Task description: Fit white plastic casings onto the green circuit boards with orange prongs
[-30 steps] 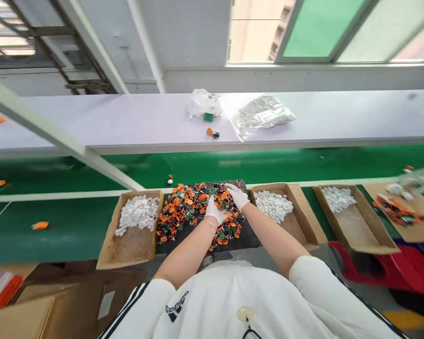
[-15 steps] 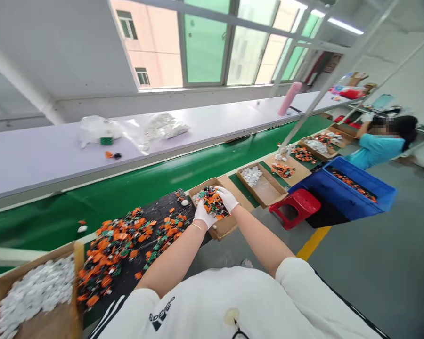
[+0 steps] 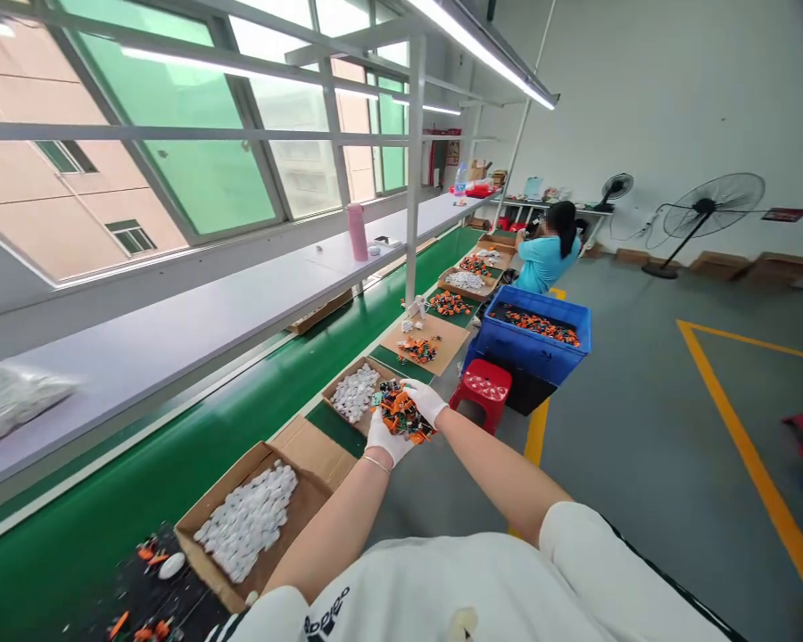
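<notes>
A heap of orange, black and green parts [image 3: 402, 412] is cupped between my two white-gloved hands. My left hand [image 3: 386, 439] supports the heap from below and the left. My right hand [image 3: 425, 401] wraps its right and upper side. The heap is just right of a cardboard tray [image 3: 331, 389] with white round pieces [image 3: 355, 393]. Nearer me on the left, a larger cardboard tray [image 3: 191, 541] holds more white pieces [image 3: 249, 520]. Orange and black parts [image 3: 148, 629] lie on a black surface at the lower left.
Ahead, a cardboard sheet [image 3: 445, 335] bears more orange parts. A red stool [image 3: 483, 390] stands beside a blue crate [image 3: 537, 332] of parts. A person in a blue shirt [image 3: 542, 262] sits beyond. A white post [image 3: 413, 169] rises from the bench.
The view has swung right along the bench. My hands, still cupping the parts, have moved from over the nearer tray to the right edge of the further one.
</notes>
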